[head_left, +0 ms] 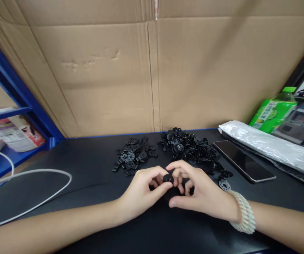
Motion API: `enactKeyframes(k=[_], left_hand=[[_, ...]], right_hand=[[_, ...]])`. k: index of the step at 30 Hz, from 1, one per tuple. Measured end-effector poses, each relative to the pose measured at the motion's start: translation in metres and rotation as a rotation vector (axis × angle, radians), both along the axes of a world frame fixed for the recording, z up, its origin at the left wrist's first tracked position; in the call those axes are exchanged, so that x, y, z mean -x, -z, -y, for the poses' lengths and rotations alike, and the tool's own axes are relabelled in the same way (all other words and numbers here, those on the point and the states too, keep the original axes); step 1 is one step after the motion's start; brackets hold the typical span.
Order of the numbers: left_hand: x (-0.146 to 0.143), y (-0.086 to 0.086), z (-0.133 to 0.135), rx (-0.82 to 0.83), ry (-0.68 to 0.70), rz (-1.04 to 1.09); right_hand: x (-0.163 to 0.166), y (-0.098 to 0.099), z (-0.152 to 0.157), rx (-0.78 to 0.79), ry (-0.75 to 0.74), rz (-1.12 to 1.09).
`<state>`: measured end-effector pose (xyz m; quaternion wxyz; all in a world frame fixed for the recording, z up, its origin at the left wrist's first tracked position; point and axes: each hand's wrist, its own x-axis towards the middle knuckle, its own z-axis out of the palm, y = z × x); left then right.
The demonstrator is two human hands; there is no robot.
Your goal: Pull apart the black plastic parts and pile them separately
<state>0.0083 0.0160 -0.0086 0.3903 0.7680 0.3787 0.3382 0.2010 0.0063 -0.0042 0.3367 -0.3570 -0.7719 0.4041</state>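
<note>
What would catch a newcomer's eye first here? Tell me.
The bright green bottle stands out on the right, beyond a white package. Toward the back, a small pile of black parts sits left of a larger pile. Nearer, the left hand pinches a black part, the right hand close beside it.

left hand (143, 190) pinches black part (167, 178) | right hand (198, 187) beside | piles (190, 148) beyond

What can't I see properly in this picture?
In the head view:
Black piece: partly covered by the left hand; details too small.
Bigger black pile: pieces overlap, so I can't count them.
White cable: runs off the left edge.
Green bottle: lower edge hidden behind the white bag.
</note>
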Motion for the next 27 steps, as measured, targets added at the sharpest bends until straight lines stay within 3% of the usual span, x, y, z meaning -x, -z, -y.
enactKeyframes(k=[7, 15, 23, 27], left_hand=[[0.0022, -0.0006, -0.0039, 0.197, 0.062, 0.079], [0.0017, -0.0043, -0.0010, 0.192, 0.117, 0.085], [0.0016, -0.0028, -0.0009, 0.106, 0.101, 0.023], [0.0004, -0.0036, 0.0027, 0.169, 0.067, 0.019]], right_hand=[[-0.0019, 0.0029, -0.0050, 0.137, 0.036, -0.066], [0.0004, 0.0047, -0.0075, 0.292, 0.077, -0.177], [0.0042, 0.0041, -0.0034, 0.290, 0.090, -0.155], [0.0062, 0.0089, -0.0029, 0.252, 0.090, -0.162]])
